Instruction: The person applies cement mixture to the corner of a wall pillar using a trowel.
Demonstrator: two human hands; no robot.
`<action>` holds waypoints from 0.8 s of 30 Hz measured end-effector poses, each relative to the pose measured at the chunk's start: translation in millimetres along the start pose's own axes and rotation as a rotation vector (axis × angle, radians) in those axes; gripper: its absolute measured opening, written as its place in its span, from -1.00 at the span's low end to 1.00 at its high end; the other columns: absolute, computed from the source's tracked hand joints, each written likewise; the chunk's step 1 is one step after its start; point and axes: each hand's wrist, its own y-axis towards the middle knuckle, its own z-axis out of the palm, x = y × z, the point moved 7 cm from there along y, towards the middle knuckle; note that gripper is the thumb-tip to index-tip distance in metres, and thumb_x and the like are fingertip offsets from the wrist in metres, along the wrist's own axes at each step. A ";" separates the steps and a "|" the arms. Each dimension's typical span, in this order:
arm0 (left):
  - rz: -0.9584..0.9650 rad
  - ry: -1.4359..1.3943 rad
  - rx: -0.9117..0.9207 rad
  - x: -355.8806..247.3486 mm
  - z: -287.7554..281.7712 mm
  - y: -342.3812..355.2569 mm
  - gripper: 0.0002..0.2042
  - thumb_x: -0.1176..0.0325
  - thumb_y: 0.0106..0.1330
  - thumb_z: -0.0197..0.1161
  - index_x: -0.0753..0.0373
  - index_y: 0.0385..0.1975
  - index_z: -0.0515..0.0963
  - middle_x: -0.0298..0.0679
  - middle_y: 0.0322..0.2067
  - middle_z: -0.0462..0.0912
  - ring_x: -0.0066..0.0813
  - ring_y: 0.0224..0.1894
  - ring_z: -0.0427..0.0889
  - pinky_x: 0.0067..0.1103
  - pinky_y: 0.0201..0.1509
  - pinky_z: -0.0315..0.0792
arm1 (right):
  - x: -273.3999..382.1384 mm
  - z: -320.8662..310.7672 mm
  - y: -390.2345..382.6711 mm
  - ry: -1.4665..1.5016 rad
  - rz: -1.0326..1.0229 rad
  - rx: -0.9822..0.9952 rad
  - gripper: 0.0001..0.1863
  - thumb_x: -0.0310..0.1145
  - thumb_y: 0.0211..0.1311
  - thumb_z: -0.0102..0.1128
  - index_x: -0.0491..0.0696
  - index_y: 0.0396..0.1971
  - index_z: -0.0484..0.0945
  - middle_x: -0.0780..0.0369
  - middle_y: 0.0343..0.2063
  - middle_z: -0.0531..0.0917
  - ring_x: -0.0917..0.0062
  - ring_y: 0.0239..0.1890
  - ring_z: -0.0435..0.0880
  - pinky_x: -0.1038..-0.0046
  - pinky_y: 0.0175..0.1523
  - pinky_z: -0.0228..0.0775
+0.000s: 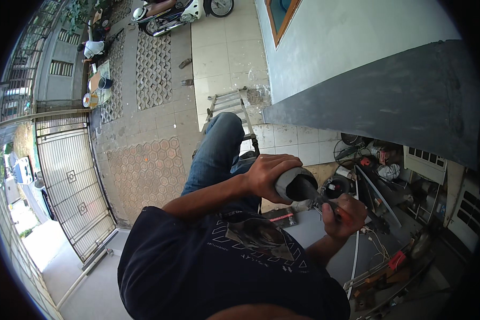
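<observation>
My left hand (268,173) is wrapped round a grey, round-mouthed container (284,185), tilted so that its opening faces my right hand. In my right hand (345,217) is a scraper (308,191), its flat grey blade reaching into the container's mouth. A reddish patch, seemingly the handle, shows between the right fingers. How much the container holds is hard to make out. Both hands are in front of my chest, close together. Below them is my bent knee in blue jeans (214,152), beside a metal ladder (230,101).
At the right lie a fan (348,151), a dark round basin (336,186) and cluttered tools. A grey-and-white wall (368,101) rises beyond. Far off stand a motorbike (181,15) and a crouching person (94,49) near buckets (105,83). A metal gate (72,181) is at left.
</observation>
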 end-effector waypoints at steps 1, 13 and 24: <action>-0.006 0.018 -0.029 1.3 -5.5 0.0 -0.17 0.07 -0.31 0.65 0.41 0.01 0.49 0.04 -0.14 0.68 -0.04 -0.14 0.75 -0.35 -0.13 0.66 | 2.1 3.7 4.1 -0.018 -0.032 0.017 -0.75 -0.50 -0.18 0.40 -0.07 -0.70 0.41 0.27 -0.76 0.51 0.48 -0.78 0.45 0.53 -0.62 0.27; -0.018 0.085 -0.048 -5.5 -41.1 14.1 -0.19 0.07 -0.30 0.66 0.42 -0.02 0.52 0.03 -0.15 0.69 -0.07 -0.13 0.75 -0.37 -0.04 0.65 | 16.8 19.0 37.7 0.126 -0.089 -0.018 -0.79 -0.50 -0.26 0.42 -0.06 -0.70 0.48 0.29 -0.77 0.53 0.49 -0.78 0.49 0.53 -0.65 0.23; -0.068 0.167 -0.096 -3.4 -86.9 26.4 -0.23 0.18 -0.34 0.66 0.41 -0.04 0.53 0.07 -0.18 0.69 -0.07 -0.16 0.76 -0.39 -0.09 0.66 | 25.1 51.4 82.3 0.168 -0.062 0.098 -0.80 -0.52 -0.18 0.44 -0.07 -0.70 0.52 0.30 -0.78 0.50 0.51 -0.78 0.51 0.51 -0.65 0.28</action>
